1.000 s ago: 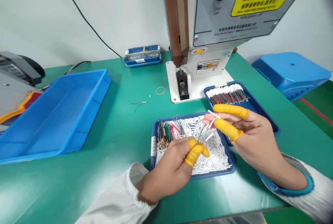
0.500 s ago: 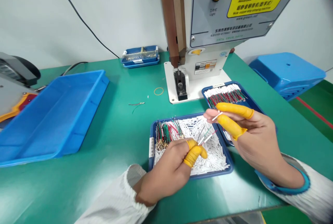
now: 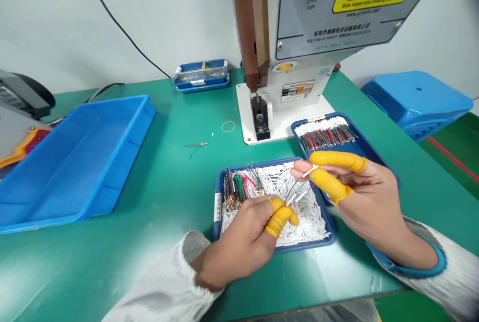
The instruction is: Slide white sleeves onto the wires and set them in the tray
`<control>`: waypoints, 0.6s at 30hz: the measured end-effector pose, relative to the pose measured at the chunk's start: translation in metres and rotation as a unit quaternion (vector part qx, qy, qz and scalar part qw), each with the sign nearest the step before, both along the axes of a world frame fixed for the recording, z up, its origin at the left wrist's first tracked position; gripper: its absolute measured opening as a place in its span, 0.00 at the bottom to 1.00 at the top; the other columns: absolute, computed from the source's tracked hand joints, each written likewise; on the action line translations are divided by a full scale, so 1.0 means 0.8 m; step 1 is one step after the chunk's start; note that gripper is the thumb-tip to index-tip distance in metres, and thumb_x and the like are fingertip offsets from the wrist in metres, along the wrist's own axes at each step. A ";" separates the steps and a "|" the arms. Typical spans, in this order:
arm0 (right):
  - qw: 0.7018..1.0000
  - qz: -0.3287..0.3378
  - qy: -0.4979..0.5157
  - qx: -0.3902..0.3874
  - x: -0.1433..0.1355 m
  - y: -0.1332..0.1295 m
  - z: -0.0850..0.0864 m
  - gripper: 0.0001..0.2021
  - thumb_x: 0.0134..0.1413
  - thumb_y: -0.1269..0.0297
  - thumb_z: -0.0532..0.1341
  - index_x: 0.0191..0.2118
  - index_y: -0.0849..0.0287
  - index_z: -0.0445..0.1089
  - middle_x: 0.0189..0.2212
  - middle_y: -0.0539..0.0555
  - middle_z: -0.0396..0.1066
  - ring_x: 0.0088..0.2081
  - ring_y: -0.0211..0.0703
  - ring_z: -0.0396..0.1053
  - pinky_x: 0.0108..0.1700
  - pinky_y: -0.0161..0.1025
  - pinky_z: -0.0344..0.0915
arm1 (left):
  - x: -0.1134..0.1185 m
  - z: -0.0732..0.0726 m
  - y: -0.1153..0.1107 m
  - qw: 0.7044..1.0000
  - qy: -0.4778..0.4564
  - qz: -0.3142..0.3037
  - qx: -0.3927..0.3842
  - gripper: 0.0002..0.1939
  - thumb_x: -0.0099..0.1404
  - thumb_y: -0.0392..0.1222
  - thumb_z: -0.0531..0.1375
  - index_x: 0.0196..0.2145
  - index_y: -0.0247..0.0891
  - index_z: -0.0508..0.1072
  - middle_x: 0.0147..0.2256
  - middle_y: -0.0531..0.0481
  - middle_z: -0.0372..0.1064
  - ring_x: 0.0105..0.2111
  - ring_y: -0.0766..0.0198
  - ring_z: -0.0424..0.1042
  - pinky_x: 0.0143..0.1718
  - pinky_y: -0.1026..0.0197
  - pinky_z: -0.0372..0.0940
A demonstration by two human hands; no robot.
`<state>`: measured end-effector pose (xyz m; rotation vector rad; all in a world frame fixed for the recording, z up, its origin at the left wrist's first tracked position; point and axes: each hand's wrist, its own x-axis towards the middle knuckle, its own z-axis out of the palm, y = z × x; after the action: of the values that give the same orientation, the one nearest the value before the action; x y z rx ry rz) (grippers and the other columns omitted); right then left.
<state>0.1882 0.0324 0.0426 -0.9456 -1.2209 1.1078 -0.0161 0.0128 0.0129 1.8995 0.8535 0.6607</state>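
Observation:
Thin wires (image 3: 298,195), some with white sleeves on them, stick out of the pinch of my left hand (image 3: 249,242), which wears yellow finger cots. Between thumb and forefinger my right hand (image 3: 359,194) holds a small white sleeve (image 3: 310,170). The sleeve is at the tip of a dark wire; I cannot tell whether the wire is inside it. Under my hands lies a blue tray (image 3: 275,249) full of loose white sleeves (image 3: 277,179), with bundled red, green and black wires (image 3: 241,187) at its left. A second blue tray (image 3: 361,145) holds rows of sleeved wires (image 3: 329,137).
A crimping machine (image 3: 299,97) stands at the back. Beside its base lie a rubber band (image 3: 228,127) and a loose wire piece (image 3: 196,145). A large blue bin (image 3: 105,162) is at the left, a small blue tray (image 3: 202,82) by the wall, a blue stool (image 3: 419,95) at the right.
My right hand has brought the white sleeve down and left to the tip of a dark wire. My left hand keeps its pinch on the wires. The view has shifted slightly.

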 end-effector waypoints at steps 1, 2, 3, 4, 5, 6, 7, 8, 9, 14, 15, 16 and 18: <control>1.000 -0.002 -0.001 -0.005 0.000 0.000 0.001 0.15 0.54 0.75 0.73 0.43 0.45 0.81 0.39 0.45 0.84 0.41 0.44 0.83 0.47 0.35 0.82 | 0.000 0.000 0.000 1.000 0.001 -0.002 -0.001 0.12 0.74 0.32 0.52 0.41 0.35 0.75 0.34 0.50 0.71 0.34 0.67 0.69 0.39 0.65 0.61; 1.000 -0.003 -0.001 -0.011 0.000 -0.001 0.002 0.15 0.54 0.74 0.74 0.43 0.45 0.81 0.39 0.45 0.84 0.41 0.44 0.83 0.47 0.36 0.82 | 0.000 0.001 0.000 1.000 0.002 -0.004 0.000 0.12 0.74 0.31 0.51 0.41 0.35 0.75 0.35 0.50 0.71 0.35 0.66 0.69 0.39 0.65 0.61; 1.000 -0.003 -0.001 -0.016 0.000 -0.001 0.002 0.14 0.53 0.73 0.74 0.42 0.45 0.81 0.39 0.45 0.84 0.41 0.44 0.83 0.47 0.36 0.82 | -0.001 0.001 0.000 1.000 0.004 -0.005 0.000 0.13 0.73 0.30 0.51 0.41 0.36 0.75 0.35 0.50 0.71 0.35 0.66 0.69 0.39 0.65 0.61; 1.000 -0.001 0.000 -0.021 0.000 -0.001 0.002 0.14 0.53 0.73 0.74 0.42 0.45 0.81 0.39 0.45 0.84 0.41 0.44 0.83 0.47 0.36 0.82 | -0.001 0.001 0.001 1.000 0.005 -0.006 0.002 0.13 0.73 0.30 0.51 0.42 0.36 0.75 0.35 0.50 0.71 0.35 0.66 0.69 0.38 0.65 0.61; 1.000 0.004 0.001 -0.025 0.000 -0.001 0.002 0.13 0.54 0.73 0.74 0.42 0.45 0.81 0.39 0.45 0.84 0.41 0.44 0.83 0.48 0.36 0.82 | -0.001 0.001 0.001 1.000 0.004 -0.006 0.002 0.13 0.72 0.29 0.51 0.41 0.37 0.75 0.34 0.50 0.71 0.34 0.66 0.69 0.38 0.65 0.61; 1.000 0.009 0.002 -0.026 0.001 -0.001 0.002 0.13 0.55 0.73 0.73 0.42 0.45 0.81 0.40 0.45 0.83 0.42 0.44 0.83 0.48 0.36 0.82 | -0.001 0.001 0.001 1.000 0.003 -0.006 0.002 0.13 0.72 0.29 0.51 0.41 0.37 0.75 0.34 0.51 0.70 0.34 0.66 0.69 0.37 0.65 0.60; 1.000 0.014 0.003 -0.027 0.002 -0.002 0.001 0.13 0.55 0.73 0.73 0.42 0.45 0.81 0.40 0.45 0.83 0.42 0.45 0.83 0.49 0.37 0.82 | -0.001 0.001 0.001 1.000 0.000 -0.007 0.001 0.13 0.71 0.28 0.52 0.41 0.36 0.75 0.34 0.51 0.70 0.34 0.66 0.68 0.37 0.65 0.60; 0.999 0.019 0.003 -0.027 0.002 -0.002 0.000 0.13 0.56 0.73 0.72 0.43 0.45 0.81 0.41 0.46 0.83 0.43 0.46 0.83 0.49 0.38 0.82 | 0.000 0.000 0.001 1.000 -0.004 -0.008 0.000 0.12 0.70 0.27 0.52 0.41 0.36 0.74 0.34 0.51 0.70 0.33 0.67 0.68 0.37 0.65 0.60; 0.999 0.023 0.001 -0.028 0.003 -0.002 -0.002 0.13 0.56 0.73 0.72 0.43 0.46 0.81 0.41 0.46 0.83 0.43 0.46 0.83 0.49 0.39 0.82 | 0.000 0.000 0.001 1.000 -0.006 -0.009 -0.003 0.12 0.69 0.27 0.52 0.40 0.36 0.74 0.33 0.51 0.69 0.33 0.67 0.67 0.37 0.65 0.60; 0.999 0.021 -0.011 -0.031 0.005 -0.002 -0.006 0.12 0.56 0.71 0.72 0.43 0.46 0.81 0.42 0.47 0.83 0.44 0.48 0.83 0.49 0.40 0.82 | 0.000 -0.001 0.000 1.000 -0.011 -0.016 -0.006 0.12 0.67 0.26 0.52 0.41 0.34 0.74 0.33 0.51 0.69 0.33 0.67 0.67 0.36 0.65 0.59; 0.999 0.017 -0.011 -0.032 0.005 -0.002 -0.005 0.12 0.57 0.71 0.72 0.43 0.46 0.81 0.42 0.47 0.83 0.44 0.47 0.83 0.49 0.40 0.82 | 0.000 -0.001 -0.001 1.000 -0.013 -0.017 -0.005 0.13 0.67 0.26 0.52 0.41 0.34 0.74 0.34 0.51 0.69 0.33 0.67 0.67 0.36 0.65 0.59; 0.999 0.013 -0.011 -0.033 0.004 -0.002 -0.005 0.12 0.57 0.71 0.72 0.43 0.46 0.81 0.42 0.47 0.83 0.44 0.47 0.83 0.49 0.40 0.82 | 0.000 -0.002 -0.001 1.000 -0.014 -0.017 -0.006 0.13 0.67 0.26 0.52 0.41 0.35 0.74 0.34 0.51 0.69 0.33 0.67 0.67 0.36 0.65 0.59; 0.999 0.005 -0.013 -0.035 0.004 -0.002 -0.004 0.11 0.57 0.70 0.72 0.43 0.46 0.81 0.41 0.47 0.83 0.43 0.48 0.83 0.49 0.42 0.83 | 0.000 -0.002 0.000 1.000 -0.015 -0.016 -0.007 0.12 0.68 0.26 0.52 0.41 0.35 0.74 0.33 0.51 0.69 0.33 0.67 0.67 0.36 0.65 0.59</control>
<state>0.1914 0.0306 0.0394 -1.0103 -1.2168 1.1559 -0.0163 0.0126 0.0117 1.8833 0.8045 0.6609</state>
